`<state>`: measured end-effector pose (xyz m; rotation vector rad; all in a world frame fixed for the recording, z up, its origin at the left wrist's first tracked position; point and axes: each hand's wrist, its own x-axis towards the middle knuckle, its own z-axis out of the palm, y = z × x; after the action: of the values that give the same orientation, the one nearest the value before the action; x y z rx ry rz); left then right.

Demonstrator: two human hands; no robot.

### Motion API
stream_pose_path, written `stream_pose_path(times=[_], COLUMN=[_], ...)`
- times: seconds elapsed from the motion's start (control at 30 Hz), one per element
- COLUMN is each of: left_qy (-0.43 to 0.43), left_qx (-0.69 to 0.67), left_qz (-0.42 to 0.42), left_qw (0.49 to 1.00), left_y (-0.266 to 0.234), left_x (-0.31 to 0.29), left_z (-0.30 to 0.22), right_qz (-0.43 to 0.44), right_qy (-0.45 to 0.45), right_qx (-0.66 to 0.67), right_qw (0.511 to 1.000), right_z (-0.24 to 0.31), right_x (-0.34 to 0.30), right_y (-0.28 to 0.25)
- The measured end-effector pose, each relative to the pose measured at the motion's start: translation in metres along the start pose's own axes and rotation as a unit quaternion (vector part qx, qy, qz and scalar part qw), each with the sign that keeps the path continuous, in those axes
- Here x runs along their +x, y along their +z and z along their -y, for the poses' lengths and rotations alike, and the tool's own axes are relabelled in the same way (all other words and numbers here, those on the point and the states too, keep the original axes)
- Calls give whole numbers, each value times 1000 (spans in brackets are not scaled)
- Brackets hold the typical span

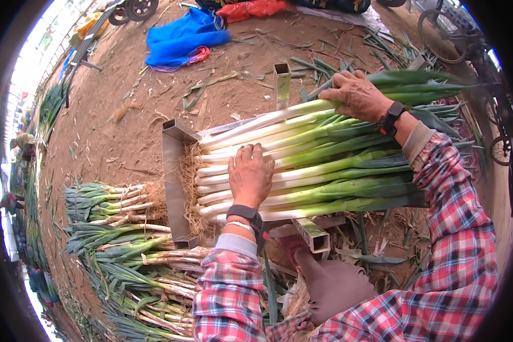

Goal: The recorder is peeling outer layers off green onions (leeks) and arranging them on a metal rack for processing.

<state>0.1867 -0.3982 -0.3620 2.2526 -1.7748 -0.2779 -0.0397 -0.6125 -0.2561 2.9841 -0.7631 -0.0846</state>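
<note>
A row of long leeks (pixel 325 171) lies side by side in a metal frame, with white shafts and roots to the left and green leaves to the right. The roots (pixel 191 188) are against the frame's upright metal end plate (pixel 176 171). My left hand (pixel 251 175) rests palm down on the white shafts, fingers stretched and slightly apart. At the far edge of the row, my right hand (pixel 359 97) is closed round a leek (pixel 285 117) where white turns to green. Each wrist wears a dark band.
Bundles of leeks (pixel 137 256) lie on the ground at the left. Square metal posts (pixel 282 85) stand at the far and near sides of the frame. A blue cloth (pixel 182 40) and a red bag (pixel 253 10) lie farther off. Bicycles (pixel 444 37) stand at the far right.
</note>
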Motion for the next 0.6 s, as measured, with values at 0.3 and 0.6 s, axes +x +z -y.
stream_pose_path(times=[0.3,0.6], left_qy=[8,48], left_qx=[-13,88], left_qz=[-72,9], left_qw=[997,995], left_y=[15,-3], left_x=[-6,1], left_z=[-3,-13], right_qz=[89,87], right_qy=[-6,-41], right_qx=[78,7], right_qw=[993,995], right_z=[-20,-12], right_x=[3,13], right_y=[39,38])
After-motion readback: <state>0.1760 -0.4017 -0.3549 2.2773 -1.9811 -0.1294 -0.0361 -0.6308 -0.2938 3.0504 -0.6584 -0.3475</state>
